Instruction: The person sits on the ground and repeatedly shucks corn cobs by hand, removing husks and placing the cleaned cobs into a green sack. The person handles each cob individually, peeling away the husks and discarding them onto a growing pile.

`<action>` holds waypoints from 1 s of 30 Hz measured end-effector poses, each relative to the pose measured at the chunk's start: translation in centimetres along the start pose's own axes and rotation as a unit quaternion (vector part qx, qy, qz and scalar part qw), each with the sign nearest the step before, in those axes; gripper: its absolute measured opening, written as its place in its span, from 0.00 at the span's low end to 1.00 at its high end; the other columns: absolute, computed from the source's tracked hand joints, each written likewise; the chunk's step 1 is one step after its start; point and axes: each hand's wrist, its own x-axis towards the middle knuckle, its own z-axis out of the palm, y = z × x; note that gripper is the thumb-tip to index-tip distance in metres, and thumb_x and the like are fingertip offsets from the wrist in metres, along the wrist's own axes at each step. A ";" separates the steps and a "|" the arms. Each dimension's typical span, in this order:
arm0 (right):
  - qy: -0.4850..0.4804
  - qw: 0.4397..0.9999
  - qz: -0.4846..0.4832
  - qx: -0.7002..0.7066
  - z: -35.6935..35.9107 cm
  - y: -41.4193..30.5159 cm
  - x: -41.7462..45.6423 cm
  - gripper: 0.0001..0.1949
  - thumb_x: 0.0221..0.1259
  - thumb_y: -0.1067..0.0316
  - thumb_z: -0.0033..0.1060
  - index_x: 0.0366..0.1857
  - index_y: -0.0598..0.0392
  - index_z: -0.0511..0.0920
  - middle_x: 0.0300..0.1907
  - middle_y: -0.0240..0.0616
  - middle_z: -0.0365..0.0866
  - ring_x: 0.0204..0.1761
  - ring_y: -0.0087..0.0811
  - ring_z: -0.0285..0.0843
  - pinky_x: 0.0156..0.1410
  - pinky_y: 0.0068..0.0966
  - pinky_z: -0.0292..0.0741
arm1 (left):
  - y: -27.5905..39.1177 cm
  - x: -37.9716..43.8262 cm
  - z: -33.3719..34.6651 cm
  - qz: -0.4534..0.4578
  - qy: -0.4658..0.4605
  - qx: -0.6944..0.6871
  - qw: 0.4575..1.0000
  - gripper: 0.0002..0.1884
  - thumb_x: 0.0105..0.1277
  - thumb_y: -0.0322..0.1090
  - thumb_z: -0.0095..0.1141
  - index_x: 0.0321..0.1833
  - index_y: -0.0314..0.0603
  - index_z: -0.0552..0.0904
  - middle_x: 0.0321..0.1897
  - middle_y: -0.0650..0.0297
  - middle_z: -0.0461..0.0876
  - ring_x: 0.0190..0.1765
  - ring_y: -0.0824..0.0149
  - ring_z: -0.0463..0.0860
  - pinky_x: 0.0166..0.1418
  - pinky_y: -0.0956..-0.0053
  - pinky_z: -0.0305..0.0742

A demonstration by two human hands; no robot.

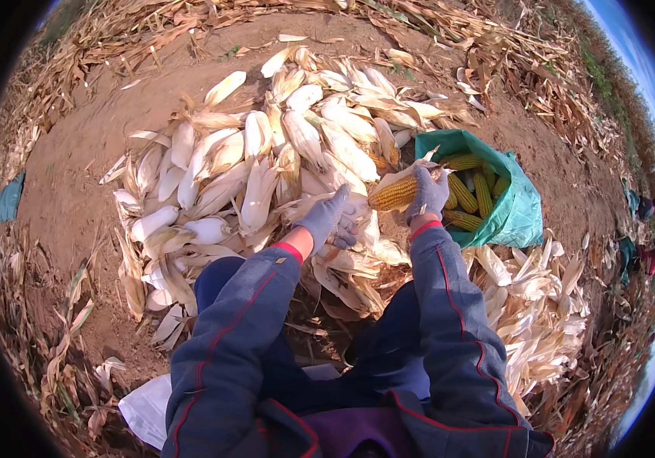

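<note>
My right hand [430,193], in a grey knit glove, grips a yellow ear of corn [394,194] by its husk end. Its kernels are bare, and some dry husk still hangs at the upper side. Just beyond that hand, an open green woven sack [519,200] lies with its mouth towards me, holding several husked ears [482,194]. My left hand [330,220], also gloved, is a little left of the corn's tip, fingers loosely curled and apart. Pale husk lies right behind its fingers. Before me spreads a heap of unhusked corn ears [258,183] in dry, cream-coloured husks.
Stripped husks [539,320] are piled to the right, below the sack. Cut corn stalks [510,63] lie along the far side of the bare soil [115,126]. A white sheet [147,409] shows by my left side. People [650,257] are at the far right.
</note>
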 end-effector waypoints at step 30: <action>0.001 0.985 0.119 -0.123 -2.5 -4.4 2.0 0.14 0.59 0.65 0.60 0.47 0.55 0.73 0.37 0.33 0.77 0.32 0.24 0.76 0.31 0.24 0.74 | -0.2 -0.7 -1.3 0.078 0.018 0.090 0.993 0.37 0.51 0.40 0.68 0.63 0.35 0.67 0.47 0.58 0.77 0.42 0.68 0.79 0.43 0.74 0.74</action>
